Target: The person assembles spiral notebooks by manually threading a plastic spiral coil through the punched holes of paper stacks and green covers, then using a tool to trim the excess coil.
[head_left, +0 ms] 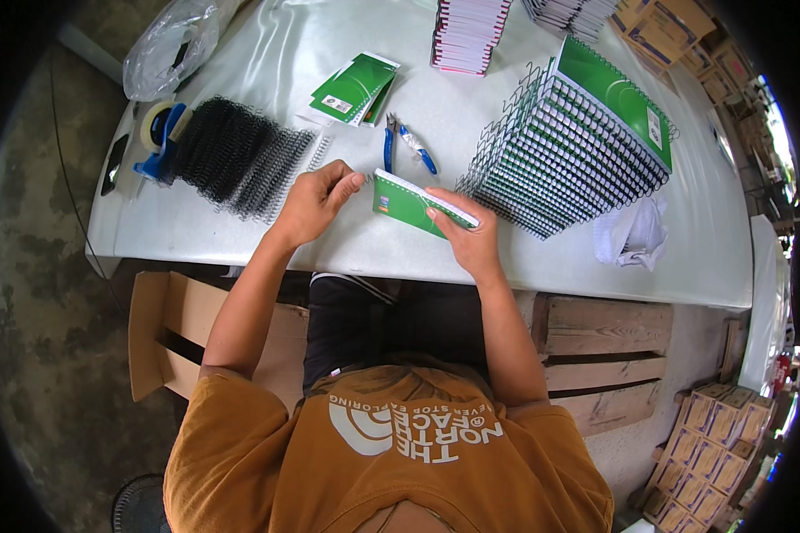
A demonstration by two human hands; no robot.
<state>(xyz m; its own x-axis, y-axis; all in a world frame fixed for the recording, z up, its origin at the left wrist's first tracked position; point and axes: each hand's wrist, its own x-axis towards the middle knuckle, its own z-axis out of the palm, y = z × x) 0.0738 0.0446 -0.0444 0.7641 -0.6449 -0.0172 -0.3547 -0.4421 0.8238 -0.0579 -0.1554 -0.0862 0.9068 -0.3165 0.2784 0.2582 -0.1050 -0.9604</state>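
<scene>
My right hand (468, 233) grips a small green-covered notebook (406, 206) by its right end, thumb on the cover. A row of punched holes runs along its upper edge. At the notebook's left end, my left hand (318, 201) is closed, thumb against forefinger. A short bit of dark spiral wire (370, 178) shows at its fingertips; how far it runs into the holes I cannot tell. Left of that hand lies a pile of black wire coils (231, 155). Blue-handled cutting pliers (390, 142) and a blue-and-white tool (417, 148) lie beyond the notebook.
A tall stack of coil-bound green notebooks (578, 142) stands at right, beside crumpled white cloth or plastic (636, 233). Loose green covers (356, 87), a paper stack (470, 35), a blue tape dispenser (160, 155) and a plastic bag (173, 49) also occupy the table (267, 67).
</scene>
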